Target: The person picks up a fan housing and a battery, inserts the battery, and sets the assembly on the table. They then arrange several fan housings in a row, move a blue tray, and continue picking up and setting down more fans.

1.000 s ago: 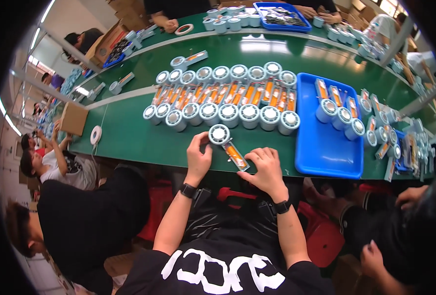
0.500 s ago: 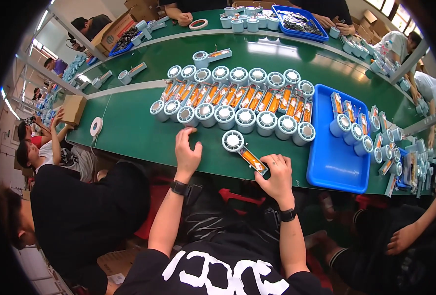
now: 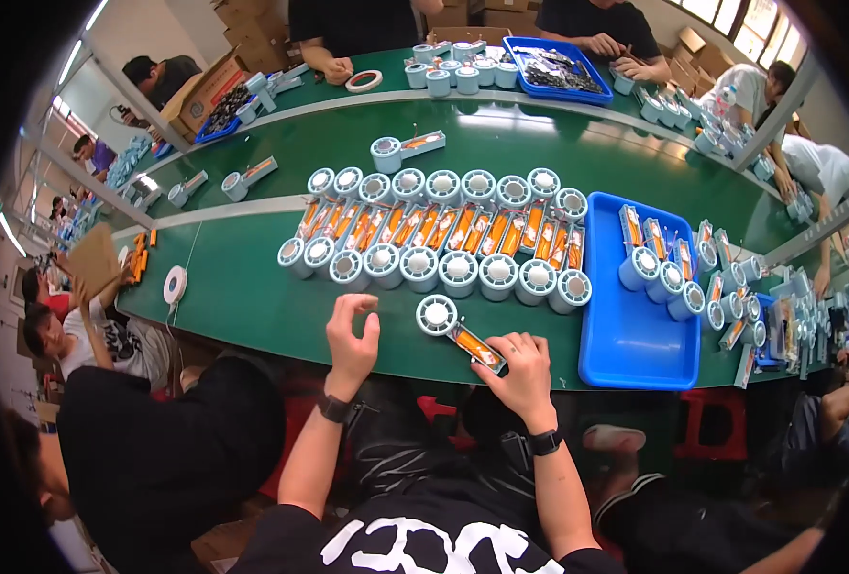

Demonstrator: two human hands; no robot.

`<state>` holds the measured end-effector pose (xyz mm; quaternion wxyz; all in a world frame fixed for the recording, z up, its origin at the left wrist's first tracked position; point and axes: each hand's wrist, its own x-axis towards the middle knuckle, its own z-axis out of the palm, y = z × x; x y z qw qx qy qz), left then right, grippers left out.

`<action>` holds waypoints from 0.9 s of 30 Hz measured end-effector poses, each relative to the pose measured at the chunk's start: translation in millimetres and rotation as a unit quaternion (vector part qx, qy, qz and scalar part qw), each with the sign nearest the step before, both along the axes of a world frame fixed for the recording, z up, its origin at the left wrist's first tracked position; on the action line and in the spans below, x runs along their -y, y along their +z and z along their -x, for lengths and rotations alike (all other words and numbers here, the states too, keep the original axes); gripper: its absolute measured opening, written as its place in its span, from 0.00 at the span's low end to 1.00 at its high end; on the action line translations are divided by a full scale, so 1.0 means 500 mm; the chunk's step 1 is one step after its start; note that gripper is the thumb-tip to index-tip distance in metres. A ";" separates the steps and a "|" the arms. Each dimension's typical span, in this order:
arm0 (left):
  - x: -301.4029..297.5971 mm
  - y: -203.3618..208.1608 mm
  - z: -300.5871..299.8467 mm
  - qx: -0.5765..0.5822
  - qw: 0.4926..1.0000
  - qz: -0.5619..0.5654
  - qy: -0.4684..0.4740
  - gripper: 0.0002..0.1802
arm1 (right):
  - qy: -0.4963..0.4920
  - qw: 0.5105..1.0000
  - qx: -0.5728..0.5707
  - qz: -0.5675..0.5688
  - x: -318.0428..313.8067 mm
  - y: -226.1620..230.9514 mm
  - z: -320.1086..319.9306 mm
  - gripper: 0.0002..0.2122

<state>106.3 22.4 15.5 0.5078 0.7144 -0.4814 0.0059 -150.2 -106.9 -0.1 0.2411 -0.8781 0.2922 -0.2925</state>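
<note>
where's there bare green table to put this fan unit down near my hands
Bare green lies left of the left hand, between the near row of fan units and the tape roll. A narrower strip runs between the right hand and the blue tray, whose near half is bare too. The middle rows and the table's right end are packed.

- One fan unit (image 3: 458, 332) is placed at the near edge of the table (image 3: 252, 297), between the left hand (image 3: 352, 340) and the right hand (image 3: 523, 375).
- Two rows of fan units (image 3: 434, 234) are laid behind it.
- A tray (image 3: 625, 335) is set to their right.
- A tape roll (image 3: 175, 284) is found near the left edge.
</note>
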 end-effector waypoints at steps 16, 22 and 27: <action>0.563 0.112 -0.392 0.223 0.881 -0.410 -0.079 0.30 | 0.007 0.999 0.013 -0.032 -0.004 -0.003 0.006 0.15; 0.459 0.272 -0.350 0.216 0.915 -0.333 -0.081 0.35 | 0.007 0.999 0.031 -0.044 0.010 0.004 0.008 0.15; 0.221 0.339 -0.384 0.169 0.959 -0.227 0.004 0.35 | -0.004 0.999 0.030 -0.034 0.010 -0.005 0.009 0.16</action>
